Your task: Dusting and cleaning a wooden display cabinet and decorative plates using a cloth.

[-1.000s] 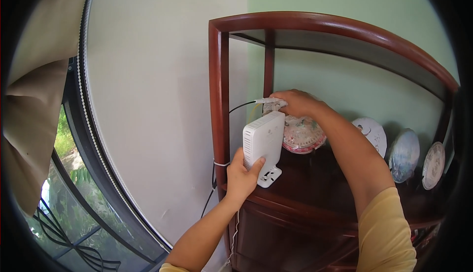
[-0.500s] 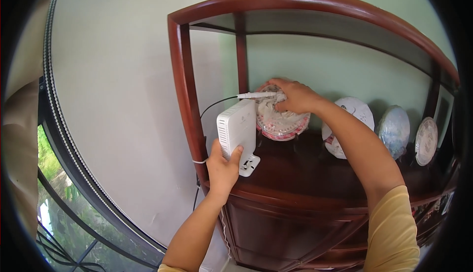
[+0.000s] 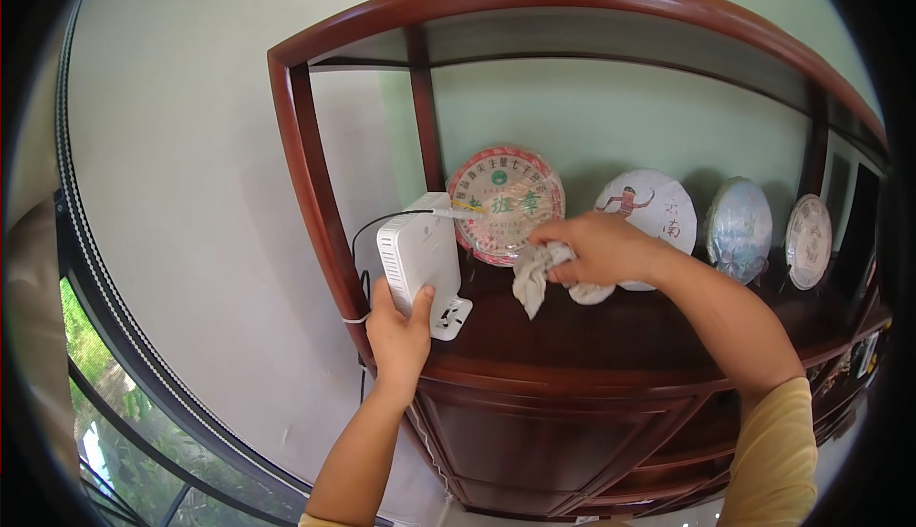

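My left hand [image 3: 399,329] grips the lower edge of an upright white router box [image 3: 417,257] standing on its base at the left end of a dark wooden shelf [image 3: 592,331]. A black cable [image 3: 377,225] runs from the box's top down the shelf post. My right hand [image 3: 599,246] is shut on a crumpled white cloth [image 3: 534,274], held just above the shelf top, to the right of the box. Directly behind the cloth stands a round wrapped disc with a red rim [image 3: 506,205].
Further round wrapped discs [image 3: 655,210] [image 3: 738,227] [image 3: 809,239] stand along the green back wall. The red-brown shelf frame [image 3: 307,174] arches overhead. A white wall [image 3: 191,203] lies left, with a window frame [image 3: 105,336] at lower left. Cabinet doors [image 3: 563,441] sit below.
My right hand has come off the top of the white box and moved right and down with the cloth. The view has shifted, showing more of the shelf. My left hand stays on the box.
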Demonstrator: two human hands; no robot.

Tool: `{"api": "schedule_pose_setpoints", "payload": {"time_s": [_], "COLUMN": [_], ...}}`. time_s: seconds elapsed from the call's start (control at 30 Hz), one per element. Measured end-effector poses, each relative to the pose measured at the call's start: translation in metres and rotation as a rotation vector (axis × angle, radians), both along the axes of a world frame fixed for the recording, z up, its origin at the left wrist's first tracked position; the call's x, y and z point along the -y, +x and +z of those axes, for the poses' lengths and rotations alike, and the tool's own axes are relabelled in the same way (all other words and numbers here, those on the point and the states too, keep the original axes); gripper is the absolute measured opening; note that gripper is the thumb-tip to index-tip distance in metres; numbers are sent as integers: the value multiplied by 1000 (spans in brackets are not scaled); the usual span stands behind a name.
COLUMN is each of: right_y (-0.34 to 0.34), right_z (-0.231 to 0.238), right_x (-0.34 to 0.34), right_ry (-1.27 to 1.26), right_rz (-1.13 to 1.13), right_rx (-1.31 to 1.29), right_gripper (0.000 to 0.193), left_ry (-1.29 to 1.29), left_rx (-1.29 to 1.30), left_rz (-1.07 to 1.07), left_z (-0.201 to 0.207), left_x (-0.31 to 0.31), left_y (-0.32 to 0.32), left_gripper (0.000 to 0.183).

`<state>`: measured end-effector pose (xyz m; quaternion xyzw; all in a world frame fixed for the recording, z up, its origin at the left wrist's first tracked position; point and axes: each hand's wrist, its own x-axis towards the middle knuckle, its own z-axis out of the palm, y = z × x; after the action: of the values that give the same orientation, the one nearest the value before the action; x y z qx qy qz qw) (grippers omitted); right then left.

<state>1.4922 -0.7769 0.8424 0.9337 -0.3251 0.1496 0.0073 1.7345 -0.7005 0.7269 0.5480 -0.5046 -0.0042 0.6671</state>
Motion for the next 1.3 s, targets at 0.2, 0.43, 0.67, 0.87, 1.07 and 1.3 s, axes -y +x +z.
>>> {"api": "schedule_pose_setpoints", "payload": {"time_s": [0.2, 0.43, 0.67, 0.87, 1.07, 1.3], "right_y": [-32, -78, -112, -116, -122, -124], "right_z": [-26, -58, -109, -125, -130, -133], "right_x": [-53, -100, -98, -92, -92, -90], "right_ry": [-38, -193, -338, -299, -194, -133], "right_rz": [92, 13, -170, -167, -139, -101], "right_rx": [-106, -3, 327, 491, 627, 682], "right_gripper": [40, 44, 40, 38, 39, 40], "left_ry": [-283, -238, 472, 602, 603, 704], "left_rx": [637, 922, 83, -183, -418, -413], "left_rz": [550, 66, -635, -679, -1078, -1265], "left_z": [27, 114, 78, 46, 42, 19], "left_x": [-41, 5, 81, 109, 136, 168], "left_y": [-17, -43, -103, -153, -164, -152], "left_gripper": [51, 21, 41, 79, 46, 45]}}
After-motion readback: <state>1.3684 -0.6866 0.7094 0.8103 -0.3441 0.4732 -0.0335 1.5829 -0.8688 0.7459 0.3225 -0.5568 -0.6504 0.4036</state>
